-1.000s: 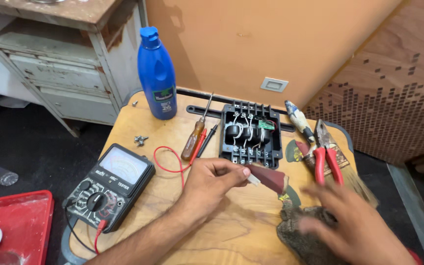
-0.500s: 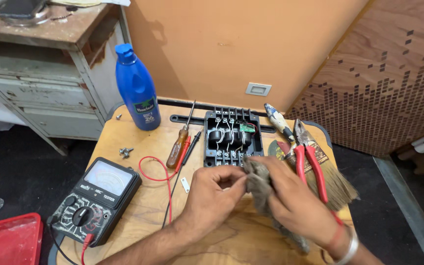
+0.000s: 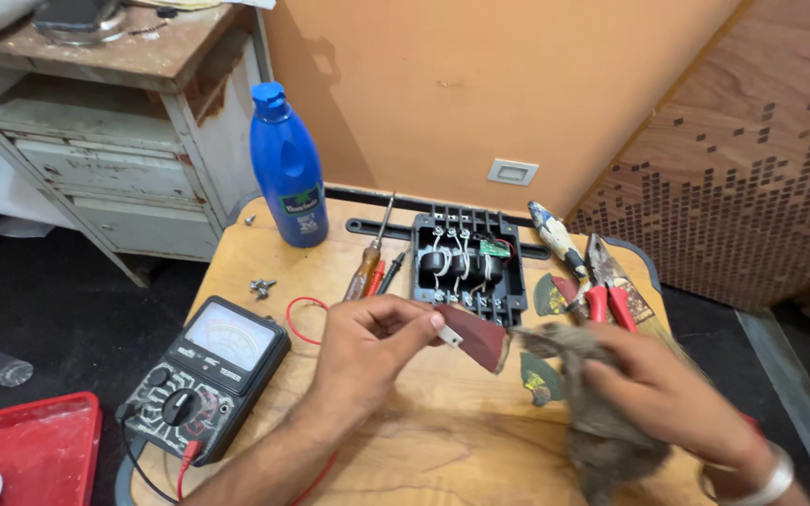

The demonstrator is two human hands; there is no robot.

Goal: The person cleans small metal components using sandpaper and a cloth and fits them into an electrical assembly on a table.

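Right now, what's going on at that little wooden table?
A person works over a round wooden table. The left hand pinches a small part with a dark red sandpaper piece at its tip, while the right hand grips a grey rag up against it. Behind them lies an open black electrical unit with coils, with screwdrivers, red-handled pliers, an analog multimeter and a blue bottle around.
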